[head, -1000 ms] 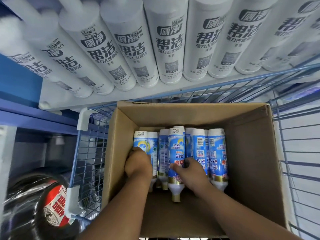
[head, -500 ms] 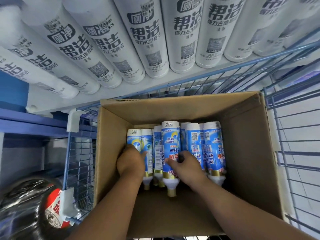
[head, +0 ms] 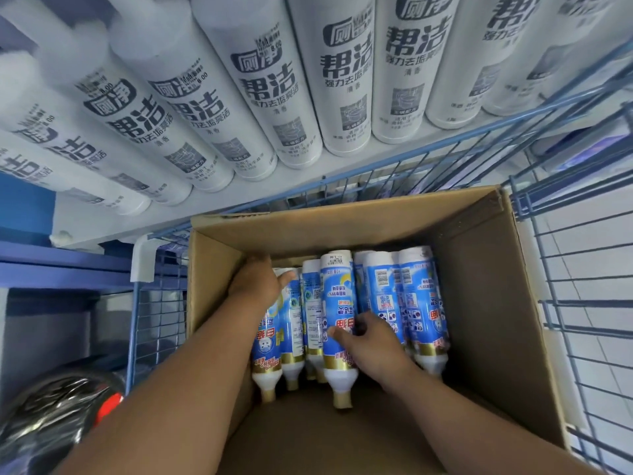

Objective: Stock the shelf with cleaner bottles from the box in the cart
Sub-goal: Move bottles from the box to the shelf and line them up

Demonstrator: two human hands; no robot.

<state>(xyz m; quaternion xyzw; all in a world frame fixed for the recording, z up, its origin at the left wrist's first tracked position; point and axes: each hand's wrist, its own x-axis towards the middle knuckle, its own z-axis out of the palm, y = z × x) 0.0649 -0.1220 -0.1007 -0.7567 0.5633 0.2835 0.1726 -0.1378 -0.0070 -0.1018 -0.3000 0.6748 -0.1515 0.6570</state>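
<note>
Two hands reach into the cardboard box [head: 486,303] in the blue wire cart [head: 582,269]. The left hand [head: 255,286] curls over the base of the leftmost blue bottle [head: 269,341]; the right hand [head: 368,341] grips the raised middle bottle [head: 337,303]. More bottles [head: 404,296] lie alongside. White bottles [head: 260,97] line the shelf [head: 212,204] above.

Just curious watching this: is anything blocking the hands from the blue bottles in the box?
Nothing visible does. The cardboard box is open on top, and both hands are already on bottles: the left hand on the leftmost bottle, the right hand on the raised middle bottle.
</note>
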